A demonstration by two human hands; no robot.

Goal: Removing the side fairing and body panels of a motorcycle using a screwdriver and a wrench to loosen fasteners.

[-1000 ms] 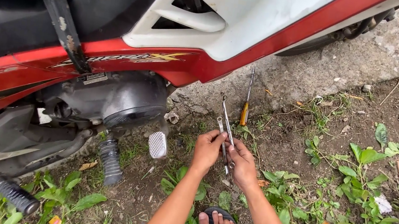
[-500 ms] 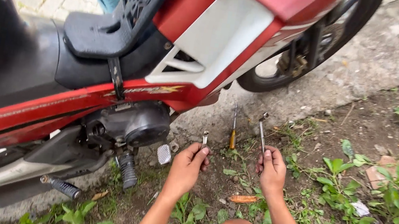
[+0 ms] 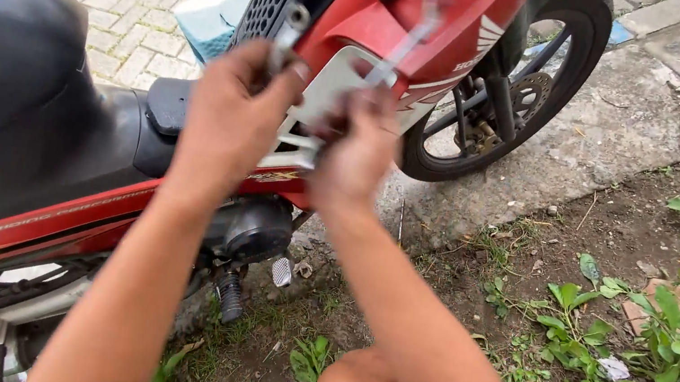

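Red motorcycle body [image 3: 440, 16] blocks ahead – open ground [image 3: 602, 142] right, weeds [image 3: 650, 358] beyond.

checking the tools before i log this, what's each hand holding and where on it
The right hand holds a metal wrench by its lower shaft, head pointing up. The left hand pinches a small metal tool near its lower end; its kind cannot be told.

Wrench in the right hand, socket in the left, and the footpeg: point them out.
wrench [image 3: 410, 38], head view, mid-shaft above the right hand
socket [image 3: 291, 24], head view, its metal end above the left hand
footpeg [image 3: 230, 294], head view, ribbed rubber
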